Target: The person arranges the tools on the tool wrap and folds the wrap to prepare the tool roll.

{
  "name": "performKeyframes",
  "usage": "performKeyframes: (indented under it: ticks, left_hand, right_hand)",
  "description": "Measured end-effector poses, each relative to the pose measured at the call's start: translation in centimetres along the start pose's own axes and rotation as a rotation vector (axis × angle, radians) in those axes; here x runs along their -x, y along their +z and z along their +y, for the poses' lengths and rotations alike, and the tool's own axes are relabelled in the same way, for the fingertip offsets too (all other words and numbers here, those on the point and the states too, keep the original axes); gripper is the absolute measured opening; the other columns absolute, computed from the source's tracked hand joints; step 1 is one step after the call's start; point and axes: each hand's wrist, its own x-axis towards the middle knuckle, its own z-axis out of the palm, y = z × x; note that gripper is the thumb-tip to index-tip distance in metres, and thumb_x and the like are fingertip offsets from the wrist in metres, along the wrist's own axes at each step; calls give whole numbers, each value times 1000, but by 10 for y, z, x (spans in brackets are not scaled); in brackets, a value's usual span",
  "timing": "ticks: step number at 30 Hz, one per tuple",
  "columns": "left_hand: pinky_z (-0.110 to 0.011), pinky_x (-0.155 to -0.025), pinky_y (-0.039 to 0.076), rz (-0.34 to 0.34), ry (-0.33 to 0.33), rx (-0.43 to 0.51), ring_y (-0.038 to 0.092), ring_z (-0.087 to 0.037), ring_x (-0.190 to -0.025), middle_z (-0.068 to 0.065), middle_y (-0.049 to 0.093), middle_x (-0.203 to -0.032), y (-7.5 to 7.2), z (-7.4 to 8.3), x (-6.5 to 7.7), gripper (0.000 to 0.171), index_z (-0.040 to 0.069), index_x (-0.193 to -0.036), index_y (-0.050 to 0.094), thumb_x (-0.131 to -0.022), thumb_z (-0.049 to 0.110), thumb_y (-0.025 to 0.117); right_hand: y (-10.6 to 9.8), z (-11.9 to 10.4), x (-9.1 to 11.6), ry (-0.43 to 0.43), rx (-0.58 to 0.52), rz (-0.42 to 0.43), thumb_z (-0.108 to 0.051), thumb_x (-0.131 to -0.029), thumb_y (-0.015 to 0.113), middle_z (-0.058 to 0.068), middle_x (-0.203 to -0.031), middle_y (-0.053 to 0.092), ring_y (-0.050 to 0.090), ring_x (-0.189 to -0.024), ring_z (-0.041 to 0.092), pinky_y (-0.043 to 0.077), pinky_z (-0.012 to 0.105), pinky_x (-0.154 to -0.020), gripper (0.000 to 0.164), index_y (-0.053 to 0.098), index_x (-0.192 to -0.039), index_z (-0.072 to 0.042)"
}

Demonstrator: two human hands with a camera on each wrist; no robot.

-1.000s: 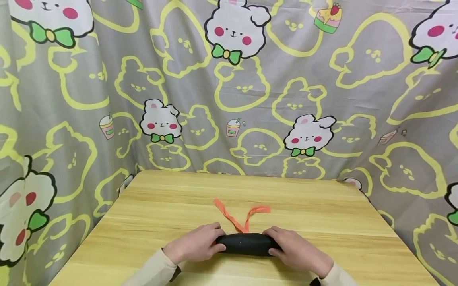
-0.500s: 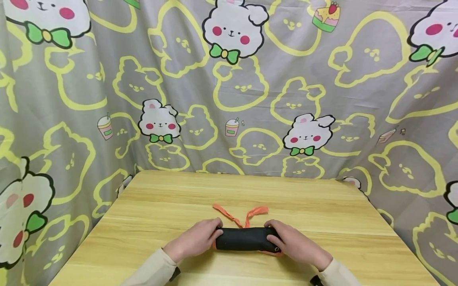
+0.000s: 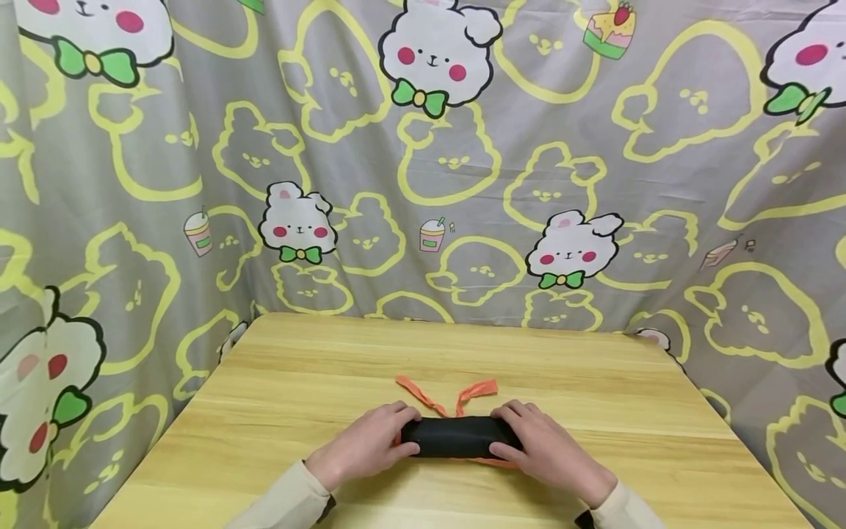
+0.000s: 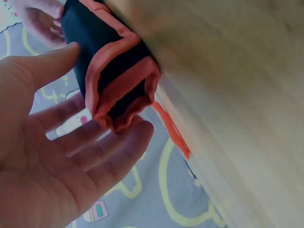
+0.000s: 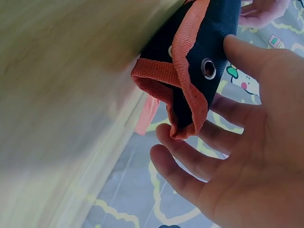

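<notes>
A rolled-up piece of black fabric with orange edging (image 3: 454, 438) lies crosswise near the front of the table. My left hand (image 3: 371, 439) holds its left end, thumb on the near side and fingers over the far side. At the right end my right hand (image 3: 550, 450) grips it the same way. Folded layers with orange binding (image 4: 111, 54) show at the left end in the left wrist view. The right wrist view shows a metal eyelet (image 5: 208, 60) close to the other end. Two orange ties (image 3: 479, 389) spread out behind the roll in a V.
The wood-grain table (image 3: 330, 360) extends beyond the roll to a grey curtain (image 3: 370, 176) printed with white and yellow cartoon animals. This curtain hangs along the back and both sides.
The roll has shifted slightly away from me and turned between my hands. An eyelet showed at its right end half a second ago; now that is out of the head view.
</notes>
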Motion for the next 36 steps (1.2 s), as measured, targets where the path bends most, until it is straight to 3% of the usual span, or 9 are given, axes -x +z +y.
performKeyframes:
  ticks: [5,13,24,30,36]
  left_hand:
    - [-25,-72,51,49,-34,-28,58,-5,-83,1,67,-104,6,4,-2,27,13,-119,68,-99,32,69]
    - [-27,-73,56,106,-77,19,65,-9,-88,-3,70,-105,9,6,-1,21,9,-116,71,-100,6,58]
    - [-26,-74,54,35,-83,47,62,-6,-89,-3,70,-114,3,1,-1,26,9,-125,69,-103,18,60]
    - [-40,-92,57,0,-89,-14,67,-20,-114,-5,67,-130,-1,1,1,36,9,-136,64,-105,26,58]
    - [-59,-113,40,42,-171,-71,47,-39,-141,-16,54,-150,-7,-5,7,50,5,-146,55,-107,37,54]
  right_hand:
    - [-1,-1,0,-6,6,0,-56,-100,57,-4,-124,62,60,-110,21,53,48,-90,48,64,-129,-18]
    - [1,-1,-1,-15,15,-5,-56,-101,56,-5,-124,62,60,-108,19,54,45,-89,48,64,-129,-18]
    - [0,0,0,-10,-2,-16,-56,-101,55,-4,-127,61,59,-113,20,54,46,-91,51,63,-132,-17]
    - [-1,2,0,12,-7,-12,-58,-101,54,-2,-130,61,61,-117,22,53,48,-94,57,62,-136,-14]
    - [-8,5,3,71,-6,9,-57,-100,56,3,-136,61,59,-124,32,50,55,-100,60,60,-140,-13]
